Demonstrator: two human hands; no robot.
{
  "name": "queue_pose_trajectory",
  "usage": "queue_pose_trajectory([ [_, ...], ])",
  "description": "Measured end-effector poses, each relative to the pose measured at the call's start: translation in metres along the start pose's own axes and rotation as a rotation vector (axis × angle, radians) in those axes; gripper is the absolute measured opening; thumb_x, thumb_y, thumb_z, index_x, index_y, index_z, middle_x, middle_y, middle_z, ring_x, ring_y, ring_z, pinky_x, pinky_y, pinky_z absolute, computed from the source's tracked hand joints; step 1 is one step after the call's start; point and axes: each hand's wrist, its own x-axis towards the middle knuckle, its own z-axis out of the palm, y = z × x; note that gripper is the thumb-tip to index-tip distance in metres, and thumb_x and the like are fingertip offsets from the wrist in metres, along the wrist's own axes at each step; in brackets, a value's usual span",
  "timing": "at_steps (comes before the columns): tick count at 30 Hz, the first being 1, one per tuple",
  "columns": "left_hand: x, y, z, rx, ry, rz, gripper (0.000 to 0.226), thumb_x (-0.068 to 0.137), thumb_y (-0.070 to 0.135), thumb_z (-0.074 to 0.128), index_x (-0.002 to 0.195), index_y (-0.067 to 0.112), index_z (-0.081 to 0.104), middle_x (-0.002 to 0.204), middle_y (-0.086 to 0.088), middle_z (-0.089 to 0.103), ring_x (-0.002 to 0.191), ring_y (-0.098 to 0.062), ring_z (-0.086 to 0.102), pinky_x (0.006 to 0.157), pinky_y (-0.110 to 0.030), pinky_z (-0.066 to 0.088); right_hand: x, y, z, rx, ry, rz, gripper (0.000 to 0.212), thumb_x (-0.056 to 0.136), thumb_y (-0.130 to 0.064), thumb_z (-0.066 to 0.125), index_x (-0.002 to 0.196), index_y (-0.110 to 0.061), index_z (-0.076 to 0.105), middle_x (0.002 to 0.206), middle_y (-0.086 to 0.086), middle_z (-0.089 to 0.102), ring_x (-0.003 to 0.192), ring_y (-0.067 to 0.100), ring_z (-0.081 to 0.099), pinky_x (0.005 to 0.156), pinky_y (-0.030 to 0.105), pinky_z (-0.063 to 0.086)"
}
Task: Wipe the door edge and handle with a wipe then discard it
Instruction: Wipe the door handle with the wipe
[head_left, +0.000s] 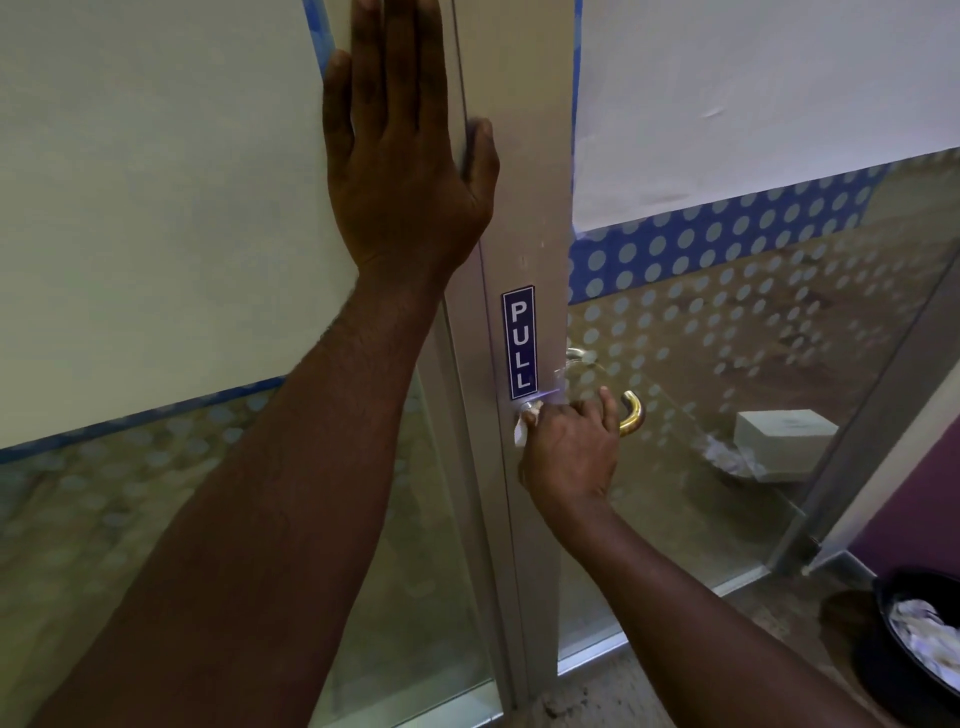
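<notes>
A glass door with a silver metal frame (524, 197) fills the view, and a blue "PULL" sticker (520, 343) is stuck on the frame. Below the sticker is a brass handle (632, 413). My right hand (566, 447) is closed around the handle's base with a white wipe (521, 430) bunched under the fingers; only a small corner of the wipe shows. My left hand (400, 150) lies flat and open against the door edge higher up, thumb on the frame.
A black bin (893, 639) with crumpled white paper stands on the floor at the lower right. Behind the glass a white box (779, 441) rests on the floor. White paper taped with blue tape covers the upper glass panels.
</notes>
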Motion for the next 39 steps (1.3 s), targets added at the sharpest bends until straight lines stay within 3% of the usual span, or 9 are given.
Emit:
queue_pose_trajectory([
  [3, 0.0, 0.001, -0.002, 0.002, -0.021, 0.004, 0.07, 0.102, 0.057, 0.011, 0.159, 0.017, 0.013, 0.166, -0.008, 0.012, 0.154, -0.024, 0.009, 0.125, -0.036, 0.001, -0.001, -0.005, 0.007, 0.038, 0.048, -0.026, 0.018, 0.084, -0.018, 0.063, 0.096, -0.009, 0.072, 0.09, 0.011, 0.074, 0.099, 0.031, 0.062, 0.111, 0.046, 0.029],
  [9, 0.0, 0.002, -0.003, 0.004, -0.064, 0.002, 0.071, 0.101, 0.059, 0.007, 0.159, 0.017, 0.008, 0.167, -0.007, 0.007, 0.155, -0.024, 0.005, 0.125, -0.036, -0.001, -0.005, 0.015, 0.014, -0.072, 0.062, -0.292, 0.041, 0.076, -0.008, 0.064, 0.117, -0.004, 0.062, 0.106, 0.016, 0.067, 0.097, 0.035, 0.058, 0.096, 0.046, 0.036],
  [14, 0.001, 0.0, -0.004, 0.006, -0.062, 0.001, 0.071, 0.101, 0.058, 0.007, 0.159, 0.017, 0.009, 0.167, -0.007, 0.008, 0.155, -0.024, 0.006, 0.125, -0.036, -0.001, -0.008, 0.016, 0.027, -0.246, 0.071, -0.629, 0.025, 0.074, -0.01, 0.068, 0.098, -0.001, 0.07, 0.104, 0.017, 0.059, 0.097, 0.036, 0.054, 0.097, 0.045, 0.042],
  [16, 0.0, 0.0, -0.003, 0.005, -0.059, 0.003, 0.071, 0.101, 0.058, 0.009, 0.159, 0.017, 0.011, 0.167, -0.007, 0.01, 0.155, -0.024, 0.007, 0.125, -0.036, 0.0, -0.011, 0.019, 0.033, -0.382, 0.06, -0.735, 0.026, 0.076, -0.012, 0.063, 0.097, 0.001, 0.072, 0.106, 0.018, 0.059, 0.102, 0.037, 0.051, 0.101, 0.045, 0.039],
  [22, 0.001, 0.0, -0.004, 0.0, -0.087, 0.008, 0.071, 0.101, 0.059, 0.008, 0.159, 0.017, 0.009, 0.167, -0.008, 0.008, 0.155, -0.025, 0.006, 0.125, -0.037, 0.0, -0.01, 0.03, 0.026, -0.831, 0.009, -0.963, 0.043, 0.091, -0.027, 0.043, 0.12, -0.005, 0.065, 0.128, 0.018, 0.051, 0.121, 0.04, 0.04, 0.106, 0.05, 0.02],
  [27, -0.001, 0.001, -0.004, -0.004, -0.082, 0.002, 0.072, 0.101, 0.059, 0.009, 0.159, 0.016, 0.011, 0.166, -0.008, 0.01, 0.155, -0.026, 0.007, 0.125, -0.037, 0.001, -0.015, 0.037, 0.022, -0.792, -0.082, -0.875, 0.042, 0.087, -0.022, 0.046, 0.119, -0.004, 0.066, 0.13, 0.019, 0.054, 0.125, 0.039, 0.039, 0.114, 0.052, -0.006],
  [30, -0.001, 0.001, -0.003, 0.001, -0.117, -0.012, 0.072, 0.101, 0.061, 0.009, 0.159, 0.017, 0.009, 0.167, -0.007, 0.008, 0.155, -0.027, 0.005, 0.125, -0.036, -0.001, -0.02, 0.034, 0.01, -0.495, 0.015, -0.724, 0.044, 0.08, -0.015, 0.054, 0.119, 0.003, 0.063, 0.116, 0.018, 0.061, 0.116, 0.036, 0.043, 0.117, 0.044, 0.005],
  [35, -0.001, 0.002, -0.004, 0.01, -0.118, -0.014, 0.072, 0.101, 0.06, 0.009, 0.159, 0.018, 0.009, 0.167, -0.006, 0.007, 0.155, -0.026, 0.004, 0.124, -0.034, -0.002, -0.019, 0.023, 0.006, -0.174, 0.008, -0.363, 0.039, 0.085, -0.01, 0.038, 0.115, -0.005, 0.063, 0.082, 0.009, 0.068, 0.092, 0.03, 0.06, 0.118, 0.04, 0.008],
  [39, -0.001, 0.003, -0.006, 0.011, -0.122, -0.006, 0.072, 0.101, 0.06, 0.008, 0.159, 0.017, 0.009, 0.167, -0.007, 0.008, 0.155, -0.026, 0.005, 0.125, -0.035, -0.001, -0.011, 0.005, -0.002, -0.142, -0.1, -0.221, 0.027, 0.083, -0.012, 0.057, 0.108, -0.008, 0.065, 0.081, 0.007, 0.07, 0.092, 0.026, 0.062, 0.118, 0.038, 0.005],
])
